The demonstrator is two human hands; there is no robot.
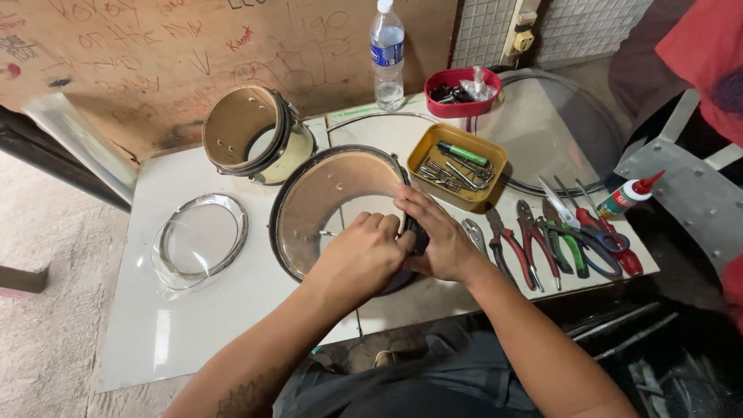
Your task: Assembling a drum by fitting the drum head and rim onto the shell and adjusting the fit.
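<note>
I have the large drum shell (pixel 329 203) lying on its side at the middle of the white table (pixel 193 325), its open mouth facing up at me; my left hand (pixel 357 259) is curled over the near rim at about five o'clock, and my right hand (pixel 439 240) closes on a small dark fitting there, fingers pinched around it; the shell looks stiff and light, a thin wooden wall with a metal hoop, so I judge the rim the firm place to hold, not the wall; a smaller shell (pixel 255 133) sits at eleven o'clock, a loose hoop (pixel 203 236) at nine, pliers (pixel 534 244) at three.
</note>
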